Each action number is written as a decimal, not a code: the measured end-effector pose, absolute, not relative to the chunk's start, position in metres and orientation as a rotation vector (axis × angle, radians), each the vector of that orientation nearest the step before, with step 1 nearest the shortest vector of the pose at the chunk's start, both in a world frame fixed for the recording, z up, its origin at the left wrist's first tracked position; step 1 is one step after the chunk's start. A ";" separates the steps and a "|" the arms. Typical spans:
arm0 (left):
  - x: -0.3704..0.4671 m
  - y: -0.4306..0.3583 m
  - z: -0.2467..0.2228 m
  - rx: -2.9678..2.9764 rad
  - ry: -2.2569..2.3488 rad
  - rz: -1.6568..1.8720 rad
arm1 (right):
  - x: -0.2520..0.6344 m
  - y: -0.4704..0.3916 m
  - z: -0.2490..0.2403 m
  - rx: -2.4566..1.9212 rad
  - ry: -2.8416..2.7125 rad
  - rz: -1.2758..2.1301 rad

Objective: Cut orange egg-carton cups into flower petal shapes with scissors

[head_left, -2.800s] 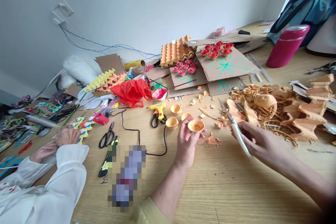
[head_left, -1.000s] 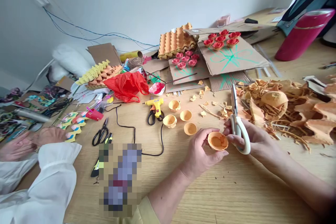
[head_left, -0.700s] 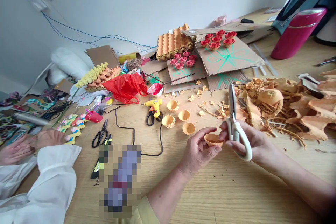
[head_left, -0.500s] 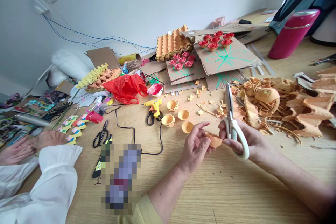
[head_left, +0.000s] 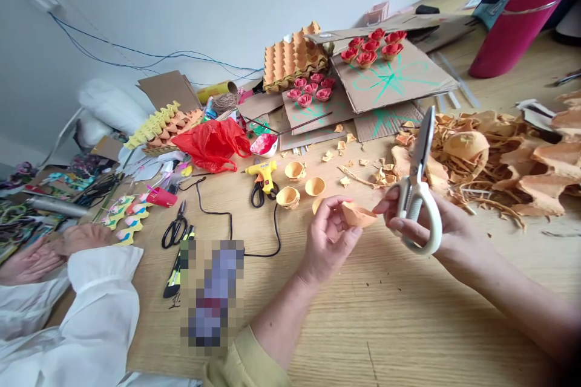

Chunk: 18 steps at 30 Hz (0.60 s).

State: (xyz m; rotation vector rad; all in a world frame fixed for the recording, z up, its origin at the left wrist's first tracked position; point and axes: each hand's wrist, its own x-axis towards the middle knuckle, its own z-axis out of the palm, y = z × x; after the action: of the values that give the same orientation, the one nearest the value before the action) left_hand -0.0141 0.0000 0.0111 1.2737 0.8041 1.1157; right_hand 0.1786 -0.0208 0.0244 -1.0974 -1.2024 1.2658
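My left hand (head_left: 330, 240) pinches an orange egg-carton cup (head_left: 356, 215) between thumb and fingers, above the table. In my right hand (head_left: 436, 224) is a pair of scissors (head_left: 421, 193) with white handles, blades pointing up and away, seemingly closed together. The right thumb and forefinger are close to the cup's right edge; I cannot tell if they touch it. Just beyond the left hand several trimmed cups (head_left: 315, 186) stand on the table, one partly hidden behind the fingers.
Carton scraps (head_left: 467, 157) heap at the right. A yellow glue gun (head_left: 263, 174) and black scissors (head_left: 175, 227) lie left. Red carton flowers (head_left: 367, 59) sit on cardboard, near a pink bottle (head_left: 517, 30). Another person's hands (head_left: 54, 251) rest at far left.
The scissors have swung away from the cup, up and to the right. My left hand has tilted the cup and moved slightly left. The camera view has shifted a little.
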 end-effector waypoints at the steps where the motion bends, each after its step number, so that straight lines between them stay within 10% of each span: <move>1: -0.016 0.002 0.012 1.251 0.826 1.165 | 0.180 -0.021 0.023 -1.109 -1.180 1.261; 18: -0.018 0.004 0.010 1.159 0.835 1.179 | 0.182 -0.017 0.026 -1.178 -1.247 1.185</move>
State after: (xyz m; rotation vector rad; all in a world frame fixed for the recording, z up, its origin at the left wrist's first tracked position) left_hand -0.0176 0.0044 0.0096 1.1592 0.8353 1.1788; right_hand 0.1819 -0.0166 0.0264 -1.1776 -1.2467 1.1849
